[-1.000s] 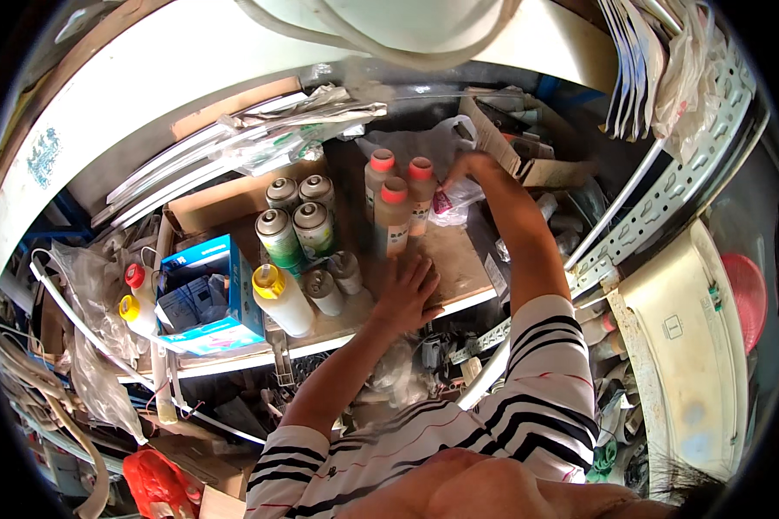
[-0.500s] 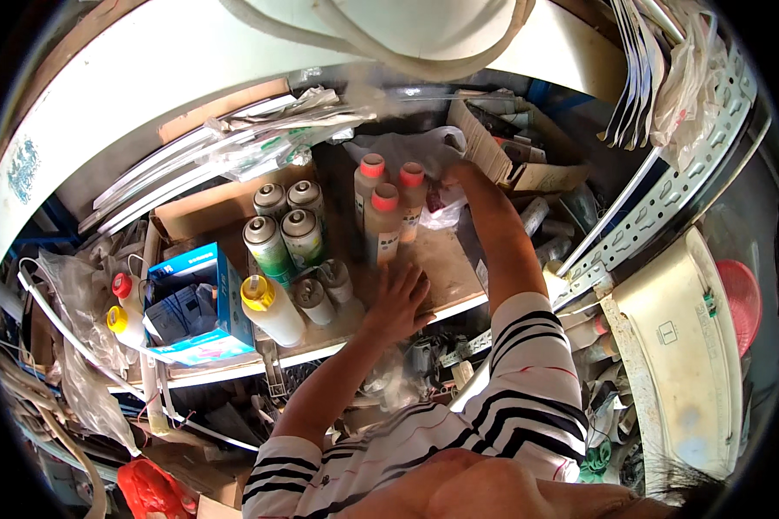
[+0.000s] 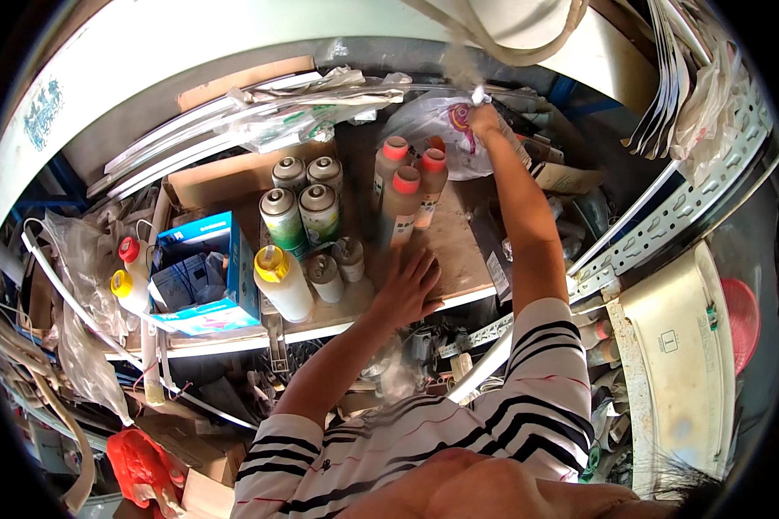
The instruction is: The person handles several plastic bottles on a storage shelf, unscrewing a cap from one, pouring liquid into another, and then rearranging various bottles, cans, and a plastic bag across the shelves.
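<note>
My right hand (image 3: 485, 121) reaches to the back of the shelf, its fingers closed on the top of a thin white plastic bag (image 3: 428, 117) with a purple and orange print. The bag hangs behind several brown bottles (image 3: 400, 214) with red caps. An orange cap (image 3: 435, 143) shows behind them, partly hidden. My left hand (image 3: 408, 285) rests with spread fingers on the shelf (image 3: 459, 251) at its front edge, just in front of the bottles, and holds nothing.
Left of the bottles stand several spray cans (image 3: 318, 203), two small grey cans (image 3: 325, 278) and a yellow-capped bottle (image 3: 283, 284). A blue box (image 3: 242, 277) sits farther left. An open carton (image 3: 571, 177) is at back right; a perforated metal strip (image 3: 705, 195) slants along the right.
My right hand has moved farther back and drawn the plastic bag upward, so its print and an orange cap now show. My left hand stays at the shelf edge.
</note>
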The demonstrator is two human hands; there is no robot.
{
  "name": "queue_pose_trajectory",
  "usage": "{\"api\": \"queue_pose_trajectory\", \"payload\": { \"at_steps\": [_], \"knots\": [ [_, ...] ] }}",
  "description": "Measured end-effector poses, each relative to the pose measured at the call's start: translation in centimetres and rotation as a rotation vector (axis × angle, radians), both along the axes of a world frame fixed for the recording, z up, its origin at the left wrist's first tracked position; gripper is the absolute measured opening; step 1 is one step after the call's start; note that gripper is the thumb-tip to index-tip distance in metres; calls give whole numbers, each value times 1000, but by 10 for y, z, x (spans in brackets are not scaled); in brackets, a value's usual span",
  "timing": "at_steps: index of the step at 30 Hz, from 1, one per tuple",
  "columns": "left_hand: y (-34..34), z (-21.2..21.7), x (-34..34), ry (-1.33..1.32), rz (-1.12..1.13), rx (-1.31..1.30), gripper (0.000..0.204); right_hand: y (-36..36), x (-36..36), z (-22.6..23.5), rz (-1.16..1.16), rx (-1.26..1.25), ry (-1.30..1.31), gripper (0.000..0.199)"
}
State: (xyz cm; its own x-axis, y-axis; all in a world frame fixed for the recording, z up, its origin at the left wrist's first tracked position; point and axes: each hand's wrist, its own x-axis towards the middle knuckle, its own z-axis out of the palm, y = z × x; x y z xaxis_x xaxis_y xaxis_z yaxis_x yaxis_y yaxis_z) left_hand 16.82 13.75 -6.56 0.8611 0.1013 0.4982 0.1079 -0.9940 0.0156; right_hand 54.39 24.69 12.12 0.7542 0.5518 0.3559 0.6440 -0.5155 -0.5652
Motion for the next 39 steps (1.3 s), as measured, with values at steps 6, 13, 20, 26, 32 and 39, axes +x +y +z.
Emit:
{"api": "queue_pose_trajectory", "payload": {
  "at_steps": [6,13,20,26,32,39],
  "knots": [
    [1,-3,3,89,2,-6,74,-22,-15,25,334,-632,59,65],
    [3,-4,4,25,-19,25,72,-49,-47,53,95,-500,-231,58],
    [4,-2,6,35,-18,28,71,-70,-56,89,7,-361,-180,51],
    [6,-8,6,-51,-63,41,72,-88,-44,127,-117,-203,-135,52],
    [8,-10,7,-88,-95,12,70,-139,-20,161,125,61,115,43],
    [6,-2,4,-50,-84,0,70,-168,14,157,-173,577,-175,34]
  ]
}}
